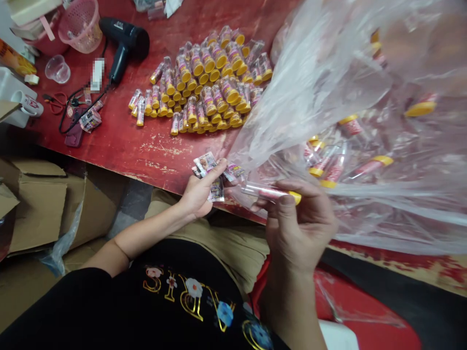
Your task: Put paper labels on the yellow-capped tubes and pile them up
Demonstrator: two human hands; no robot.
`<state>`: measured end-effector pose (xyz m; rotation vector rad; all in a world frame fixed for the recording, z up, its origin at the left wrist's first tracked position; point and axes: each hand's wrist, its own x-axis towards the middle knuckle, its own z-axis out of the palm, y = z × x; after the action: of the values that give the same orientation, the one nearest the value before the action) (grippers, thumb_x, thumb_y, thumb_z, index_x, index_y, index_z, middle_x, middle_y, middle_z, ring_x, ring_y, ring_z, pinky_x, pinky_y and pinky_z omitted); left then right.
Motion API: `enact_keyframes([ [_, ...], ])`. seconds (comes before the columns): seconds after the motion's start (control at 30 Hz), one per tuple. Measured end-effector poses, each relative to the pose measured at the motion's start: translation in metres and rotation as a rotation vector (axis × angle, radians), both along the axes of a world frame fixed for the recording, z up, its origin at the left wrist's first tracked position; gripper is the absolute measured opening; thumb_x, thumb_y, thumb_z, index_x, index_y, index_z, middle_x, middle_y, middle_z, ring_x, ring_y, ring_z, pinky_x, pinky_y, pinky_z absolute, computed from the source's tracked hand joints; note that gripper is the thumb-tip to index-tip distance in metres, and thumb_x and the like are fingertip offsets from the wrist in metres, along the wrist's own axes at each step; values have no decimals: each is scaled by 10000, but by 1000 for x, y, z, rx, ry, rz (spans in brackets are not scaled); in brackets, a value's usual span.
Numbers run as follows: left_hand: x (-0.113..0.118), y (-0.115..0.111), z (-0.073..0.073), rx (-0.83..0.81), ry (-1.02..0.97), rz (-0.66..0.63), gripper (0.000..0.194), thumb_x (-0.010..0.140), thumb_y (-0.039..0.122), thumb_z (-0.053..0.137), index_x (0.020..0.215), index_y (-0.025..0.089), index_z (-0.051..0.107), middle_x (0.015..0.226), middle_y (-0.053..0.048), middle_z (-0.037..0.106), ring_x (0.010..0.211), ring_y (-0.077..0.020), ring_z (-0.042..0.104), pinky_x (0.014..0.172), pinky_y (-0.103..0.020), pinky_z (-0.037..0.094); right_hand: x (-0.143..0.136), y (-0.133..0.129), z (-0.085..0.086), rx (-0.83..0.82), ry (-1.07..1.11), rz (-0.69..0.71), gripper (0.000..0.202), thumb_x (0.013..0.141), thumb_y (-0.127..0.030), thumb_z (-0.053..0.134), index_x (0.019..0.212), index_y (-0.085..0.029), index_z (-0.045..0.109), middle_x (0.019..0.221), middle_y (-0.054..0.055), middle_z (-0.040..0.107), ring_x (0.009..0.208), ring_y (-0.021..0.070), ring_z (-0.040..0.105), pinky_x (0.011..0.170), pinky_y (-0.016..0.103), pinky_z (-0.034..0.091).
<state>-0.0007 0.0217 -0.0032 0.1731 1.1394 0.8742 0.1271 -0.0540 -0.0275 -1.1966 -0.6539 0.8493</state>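
Between the thumb and fingers of my left hand [200,191] are several small printed sachets [216,188], fanned out near the table's front edge. My right hand [301,223] grips a clear plastic tube [266,191] by its yellow-capped end, the clear end pointing left toward the sachets. A pink-and-white print shows on the tube. Just beyond my right hand lies a large clear plastic bag [292,112] with loose yellow-capped tubes [333,167] in it. Farther back, a stacked pile of similar tubes [207,104] rests on its side, caps facing me.
A black hair dryer [126,43] with its cord lies on the red table [146,150]. Near it are a pink basket [82,29], red-handled scissors [56,102], a clear cup [57,69] and a white mug [31,103]. Cardboard boxes [40,209] stand below at left.
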Motion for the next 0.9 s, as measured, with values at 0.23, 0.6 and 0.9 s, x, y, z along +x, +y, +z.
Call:
enact_keyframes([
  [0.23,1,-7,0,94,48,-12,376,706,359,978,922,146,757,867,-24,789,653,-123,694,568,-226,540,-3,-3,-5,-26,-66,-80,209,863,-375,883,1011,-246,811,973,-4,735,652,97,696,588,245,644],
  [0.6,-4,-8,0,213,34,-90,637,443,478,1065,883,139,753,873,-25,781,675,-107,662,587,-233,533,8,-23,-15,24,-243,41,353,866,-267,859,1215,-301,825,1187,51,773,1079,241,777,922,463,703],
  [0.9,-10,-9,0,198,70,-142,628,504,475,1059,940,139,757,871,-41,793,630,-112,661,595,-248,564,-4,-28,-23,-13,-173,72,226,848,-268,868,1074,-267,859,1140,67,833,1102,262,792,1010,527,676],
])
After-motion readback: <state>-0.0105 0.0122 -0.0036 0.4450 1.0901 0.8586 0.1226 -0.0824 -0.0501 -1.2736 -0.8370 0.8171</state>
